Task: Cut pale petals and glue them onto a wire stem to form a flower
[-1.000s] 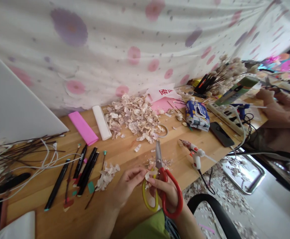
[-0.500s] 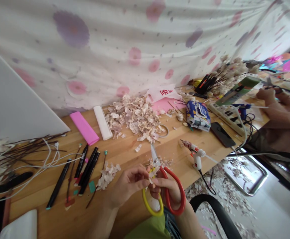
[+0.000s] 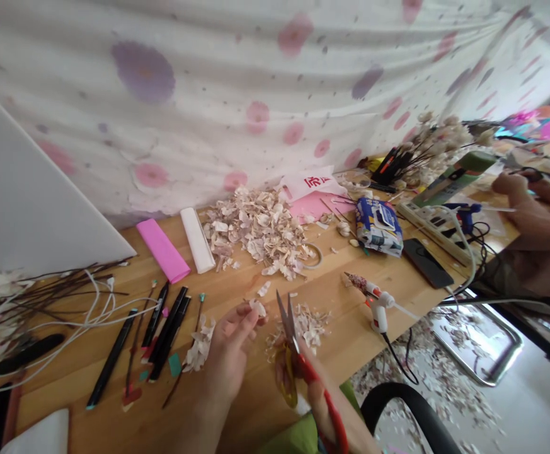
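Against a fabric backdrop [image 3: 208, 94] printed with pink and purple circles, a wooden tabletop [image 3: 336, 296] runs across the view. A large heap of pale petal-like shavings [image 3: 256, 233] lies toward its back, beside a white paper roll [image 3: 197, 239] and a pink crepe-paper roll [image 3: 162, 250]. Black markers [image 3: 166, 337] lie to the left; a hot glue gun [image 3: 376, 302], a blue-and-white packet [image 3: 378, 227], a smartphone [image 3: 426, 261] and a power strip [image 3: 438, 230] lie to the right. At the far right, another person's hand [image 3: 513, 189] works well apart.

Nearest the body, the left hand [image 3: 230, 353] is closed to a pinch, its fingertips [image 3: 249, 315] holding a pale scrap [image 3: 257, 308] above the table. Just beside it, the right hand [image 3: 317, 391] grips red-and-yellow scissors [image 3: 293, 359], blades parted and pointing away, their tips near the scrap but not touching it. Loose shavings [image 3: 305, 328] lie beneath the blades.

The step in hand looks like trimming that scrap; a cut calls for seating it between the open blades.
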`<state>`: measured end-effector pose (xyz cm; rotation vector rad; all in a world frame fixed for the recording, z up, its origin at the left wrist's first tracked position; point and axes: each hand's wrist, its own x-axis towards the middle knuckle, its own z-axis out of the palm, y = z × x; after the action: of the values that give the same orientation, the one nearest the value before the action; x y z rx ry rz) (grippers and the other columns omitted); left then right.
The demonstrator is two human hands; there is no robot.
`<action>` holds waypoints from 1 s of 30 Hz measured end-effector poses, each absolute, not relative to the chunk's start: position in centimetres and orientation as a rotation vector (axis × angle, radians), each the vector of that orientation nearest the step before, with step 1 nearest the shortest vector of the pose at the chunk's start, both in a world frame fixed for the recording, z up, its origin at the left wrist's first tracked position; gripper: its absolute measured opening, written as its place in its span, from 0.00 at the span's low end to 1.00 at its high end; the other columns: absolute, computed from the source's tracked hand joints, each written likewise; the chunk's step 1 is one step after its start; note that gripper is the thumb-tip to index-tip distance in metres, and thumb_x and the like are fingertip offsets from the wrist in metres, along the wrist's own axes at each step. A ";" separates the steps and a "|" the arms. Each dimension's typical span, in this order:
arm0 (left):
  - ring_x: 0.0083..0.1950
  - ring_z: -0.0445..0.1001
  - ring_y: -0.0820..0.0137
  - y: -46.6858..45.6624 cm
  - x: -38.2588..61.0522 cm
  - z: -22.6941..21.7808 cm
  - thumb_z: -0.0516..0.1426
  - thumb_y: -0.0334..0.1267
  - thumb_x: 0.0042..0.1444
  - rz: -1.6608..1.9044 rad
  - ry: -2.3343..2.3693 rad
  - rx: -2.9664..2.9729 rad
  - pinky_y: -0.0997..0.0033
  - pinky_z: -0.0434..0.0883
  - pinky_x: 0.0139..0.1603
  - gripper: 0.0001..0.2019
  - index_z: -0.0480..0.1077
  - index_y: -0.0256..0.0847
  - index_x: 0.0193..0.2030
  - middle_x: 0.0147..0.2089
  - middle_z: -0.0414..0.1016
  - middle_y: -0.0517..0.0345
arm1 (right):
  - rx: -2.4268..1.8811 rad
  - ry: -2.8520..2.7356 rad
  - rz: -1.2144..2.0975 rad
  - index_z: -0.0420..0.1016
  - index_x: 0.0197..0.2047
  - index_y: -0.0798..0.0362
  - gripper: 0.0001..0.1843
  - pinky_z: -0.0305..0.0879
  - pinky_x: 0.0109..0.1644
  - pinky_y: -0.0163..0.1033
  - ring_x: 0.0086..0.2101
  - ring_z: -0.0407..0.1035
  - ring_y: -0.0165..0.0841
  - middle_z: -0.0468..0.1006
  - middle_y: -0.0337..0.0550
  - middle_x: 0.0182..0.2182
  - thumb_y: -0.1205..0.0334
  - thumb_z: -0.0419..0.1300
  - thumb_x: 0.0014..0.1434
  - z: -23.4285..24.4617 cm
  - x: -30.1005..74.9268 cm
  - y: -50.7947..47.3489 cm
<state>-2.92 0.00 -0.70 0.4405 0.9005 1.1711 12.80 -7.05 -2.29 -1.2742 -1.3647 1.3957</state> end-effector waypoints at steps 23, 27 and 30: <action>0.31 0.79 0.74 -1.1 -0.4 -0.8 0.75 0.41 0.42 1.165 0.827 0.292 0.78 0.76 0.37 0.11 0.81 0.41 0.30 0.30 0.83 0.59 | -1.296 -1.524 1.293 0.63 0.66 0.54 0.62 0.65 0.34 0.40 0.29 0.69 0.39 0.75 0.44 0.32 0.12 0.42 0.47 -2.5 12.3 -6.3; 0.32 0.79 0.74 -1.1 -0.4 -0.8 0.75 0.41 0.42 1.169 0.844 0.285 0.77 0.76 0.38 0.12 0.81 0.41 0.31 0.31 0.83 0.59 | -1.312 -1.538 1.275 0.63 0.66 0.54 0.62 0.65 0.34 0.40 0.29 0.68 0.38 0.74 0.43 0.32 0.12 0.41 0.47 -2.5 12.3 -6.3; 0.34 0.80 0.74 -1.0 -0.3 -0.9 0.74 0.41 0.43 1.176 0.840 0.279 0.78 0.75 0.41 0.12 0.81 0.40 0.31 0.32 0.83 0.60 | -1.326 -1.554 1.275 0.60 0.68 0.53 0.64 0.65 0.34 0.40 0.30 0.69 0.38 0.75 0.43 0.33 0.11 0.40 0.45 -2.6 12.3 -6.3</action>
<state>-0.34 -1.03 -0.88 0.2790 0.8403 1.1756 12.29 -6.33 -2.55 -1.3263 -1.5542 1.2747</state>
